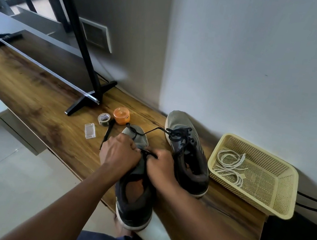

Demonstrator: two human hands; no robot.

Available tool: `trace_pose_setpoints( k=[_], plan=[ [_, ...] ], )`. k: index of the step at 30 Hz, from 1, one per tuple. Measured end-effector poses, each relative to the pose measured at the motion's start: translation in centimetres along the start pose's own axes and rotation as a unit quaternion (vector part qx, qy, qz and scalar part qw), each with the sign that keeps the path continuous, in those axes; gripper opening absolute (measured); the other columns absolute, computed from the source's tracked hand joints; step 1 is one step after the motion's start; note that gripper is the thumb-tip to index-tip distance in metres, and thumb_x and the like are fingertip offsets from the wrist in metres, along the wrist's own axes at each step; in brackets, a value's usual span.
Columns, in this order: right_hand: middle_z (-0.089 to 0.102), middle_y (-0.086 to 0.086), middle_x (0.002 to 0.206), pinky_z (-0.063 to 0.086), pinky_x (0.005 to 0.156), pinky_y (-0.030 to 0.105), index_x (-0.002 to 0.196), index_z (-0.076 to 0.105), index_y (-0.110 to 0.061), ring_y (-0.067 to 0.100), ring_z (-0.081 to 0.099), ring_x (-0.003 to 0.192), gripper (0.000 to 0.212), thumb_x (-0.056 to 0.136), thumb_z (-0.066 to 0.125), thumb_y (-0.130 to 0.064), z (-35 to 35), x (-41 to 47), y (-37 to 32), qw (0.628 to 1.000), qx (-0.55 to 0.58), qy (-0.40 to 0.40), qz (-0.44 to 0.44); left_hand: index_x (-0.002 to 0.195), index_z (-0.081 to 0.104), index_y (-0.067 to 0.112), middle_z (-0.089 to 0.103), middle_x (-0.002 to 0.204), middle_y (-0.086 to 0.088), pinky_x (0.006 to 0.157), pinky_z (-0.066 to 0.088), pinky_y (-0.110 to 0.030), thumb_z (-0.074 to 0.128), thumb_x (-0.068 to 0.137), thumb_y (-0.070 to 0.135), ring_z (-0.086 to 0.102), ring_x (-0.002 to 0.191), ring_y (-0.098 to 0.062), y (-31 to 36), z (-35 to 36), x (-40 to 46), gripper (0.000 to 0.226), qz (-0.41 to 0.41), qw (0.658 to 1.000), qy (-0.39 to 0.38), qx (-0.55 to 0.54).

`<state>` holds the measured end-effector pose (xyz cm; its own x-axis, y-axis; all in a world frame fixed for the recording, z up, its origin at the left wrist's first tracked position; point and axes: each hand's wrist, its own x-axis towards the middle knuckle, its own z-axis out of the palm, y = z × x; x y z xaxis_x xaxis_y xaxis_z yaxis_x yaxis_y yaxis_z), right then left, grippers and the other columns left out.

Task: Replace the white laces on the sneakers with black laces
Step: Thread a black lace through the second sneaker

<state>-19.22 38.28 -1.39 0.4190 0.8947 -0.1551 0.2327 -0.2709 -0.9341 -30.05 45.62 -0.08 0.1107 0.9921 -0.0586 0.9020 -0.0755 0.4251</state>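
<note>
Two grey and dark sneakers lie on the wooden shelf (37, 97). The near sneaker (134, 191) points away from me, its heel over the shelf's front edge. My left hand (119, 152) and my right hand (161, 167) meet over its tongue, each pinching the black lace (149, 152). One lace end runs past the toe (131, 129). The far sneaker (187, 152) stands to the right, fully threaded with a black lace (179, 137). White laces (229, 166) lie coiled in the yellow basket (279, 192).
An orange round container (121, 115), a tape roll (103, 118), a small clear box (90, 131) and a black pen (108, 132) lie left of the near sneaker. A TV stand foot (87, 101) sits behind them. Walls close off the back.
</note>
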Motion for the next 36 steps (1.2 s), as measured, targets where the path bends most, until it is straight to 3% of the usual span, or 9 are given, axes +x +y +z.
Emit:
trace_pose_setpoints(
  k=[5, 12, 15, 18, 22, 28, 31, 36],
  plan=[
    [0.079, -0.001, 0.101, 0.049, 0.076, 0.017, 0.109, 0.082, -0.014, 0.011, 0.070, 0.098, 0.035, 0.094, 0.054, 0.001, -0.1, 0.0, 0.1, 0.999, 0.044, -0.011, 0.014, 0.070, 0.072, 0.024, 0.062, 0.072, 0.015, 0.071, 0.037, -0.025, 0.077, 0.085, 0.033, 0.060, 0.078, -0.014, 0.0, 0.3, -0.2, 0.017, 0.017, 1.000, 0.014, -0.021],
    [0.076, -0.004, 0.097, 0.043, 0.065, 0.004, 0.111, 0.079, -0.016, 0.002, 0.063, 0.084, 0.027, 0.093, 0.061, -0.007, -0.1, 0.5, 0.2, 0.999, 0.018, -0.017, 0.032, 0.072, 0.073, 0.022, 0.069, 0.078, 0.006, 0.068, 0.040, -0.027, 0.073, 0.086, 0.031, 0.064, 0.081, -0.019, 0.0, 0.4, -0.1, 0.016, 0.060, 0.998, -0.003, 0.001],
    [0.073, -0.006, 0.094, 0.048, 0.069, 0.010, 0.108, 0.076, -0.016, 0.003, 0.064, 0.086, 0.018, 0.092, 0.068, -0.018, 0.1, 1.2, 0.1, 0.997, 0.042, -0.020, 0.067, 0.081, 0.076, 0.025, 0.067, 0.084, 0.008, 0.063, 0.037, -0.026, 0.071, 0.090, 0.034, 0.062, 0.082, -0.016, 0.0, 0.0, 0.3, 0.014, 0.073, 0.997, -0.010, 0.009],
    [0.073, -0.002, 0.085, 0.050, 0.075, 0.028, 0.093, 0.078, -0.012, 0.014, 0.067, 0.087, 0.019, 0.098, 0.065, -0.025, 0.2, 1.8, -0.3, 0.994, 0.086, -0.007, 0.074, 0.086, 0.074, 0.025, 0.067, 0.087, 0.005, 0.066, 0.041, -0.029, 0.066, 0.091, 0.030, 0.063, 0.086, -0.019, 0.0, -0.4, 1.0, 0.011, 0.080, 0.995, -0.056, 0.021],
    [0.074, 0.003, 0.097, 0.054, 0.088, 0.036, 0.101, 0.076, -0.013, 0.019, 0.067, 0.095, 0.017, 0.099, 0.060, -0.011, 0.0, 2.2, 0.0, 0.998, 0.017, 0.017, 0.057, 0.082, 0.072, 0.027, 0.066, 0.087, 0.008, 0.068, 0.043, -0.030, 0.067, 0.085, 0.028, 0.062, 0.086, -0.018, -0.2, -0.8, 1.5, 0.006, 0.095, 0.990, -0.100, 0.022],
    [0.056, -0.007, 0.069, 0.045, 0.067, 0.032, 0.088, 0.069, -0.013, 0.009, 0.051, 0.065, 0.005, 0.093, 0.067, -0.014, 0.2, 2.4, 0.0, 0.999, -0.034, 0.024, 0.013, 0.079, 0.071, 0.031, 0.067, 0.091, 0.006, 0.083, 0.058, -0.042, 0.059, 0.082, 0.027, 0.064, 0.090, -0.017, -0.5, -2.2, 2.2, 0.013, 0.115, 0.972, -0.205, -0.029],
    [0.055, -0.006, 0.069, 0.040, 0.065, 0.031, 0.085, 0.066, -0.012, 0.010, 0.049, 0.065, 0.009, 0.093, 0.065, -0.013, 0.2, 2.5, -0.2, 0.998, -0.053, 0.026, 0.000, 0.081, 0.074, 0.027, 0.068, 0.091, 0.003, 0.087, 0.057, -0.048, 0.052, 0.073, 0.038, 0.064, 0.090, -0.017, -0.4, -3.2, 2.0, 0.026, 0.120, 0.963, -0.234, -0.059],
    [0.064, 0.001, 0.082, 0.045, 0.068, 0.034, 0.083, 0.065, -0.012, 0.014, 0.056, 0.075, 0.017, 0.097, 0.056, -0.015, 0.2, 2.5, -0.3, 0.994, -0.103, 0.005, -0.028, 0.087, 0.074, 0.026, 0.068, 0.100, -0.002, 0.088, 0.053, -0.046, 0.060, 0.065, 0.050, 0.063, 0.097, -0.020, -0.4, -4.5, 2.0, 0.035, 0.123, 0.946, -0.294, -0.062]
  ],
)
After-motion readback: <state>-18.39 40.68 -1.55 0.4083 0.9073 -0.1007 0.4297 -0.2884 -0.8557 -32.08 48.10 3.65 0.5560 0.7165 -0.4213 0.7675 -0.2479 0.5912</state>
